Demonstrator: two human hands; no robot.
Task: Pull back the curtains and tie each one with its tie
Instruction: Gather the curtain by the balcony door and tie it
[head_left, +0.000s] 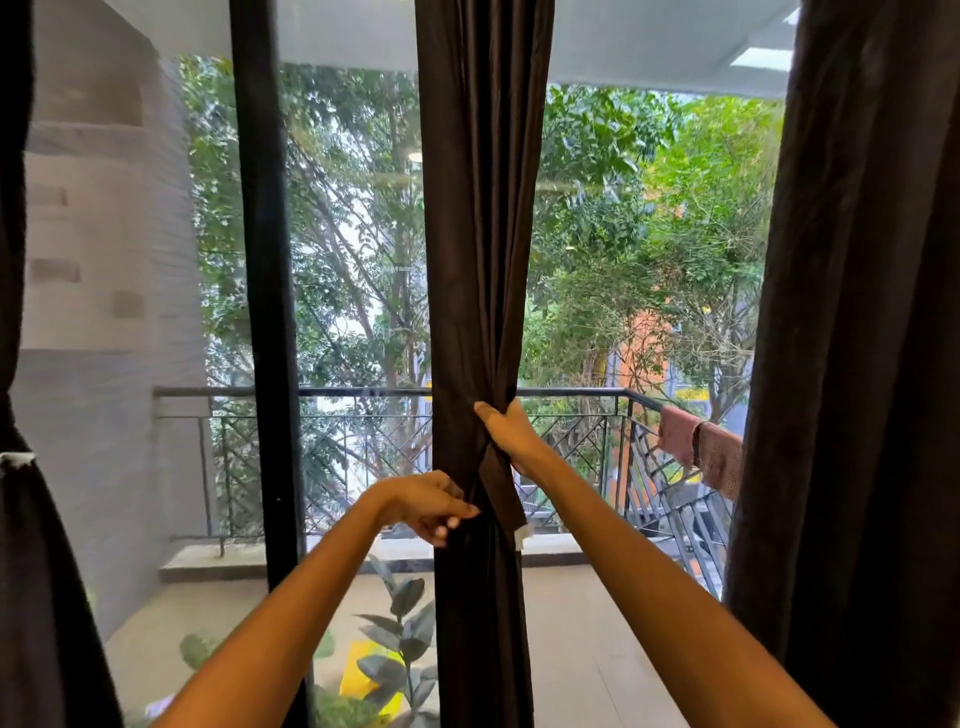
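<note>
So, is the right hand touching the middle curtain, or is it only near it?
Touching. The head view shows the right hand with its fingers wrapped around the gathered middle curtain, squeezing the fabric into a narrow bunch, with no gap between them.

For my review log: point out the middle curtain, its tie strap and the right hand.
middle curtain (480, 208): head view, upper folds.
tie strap (501, 493): head view, hanging strip.
right hand (506, 428): head view, back of hand.

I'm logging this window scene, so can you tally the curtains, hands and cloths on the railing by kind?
Dark curtains: 3 (left, middle, right)
Hands: 2 (left, right)
Cloths on railing: 2 ()
Total: 7
</note>
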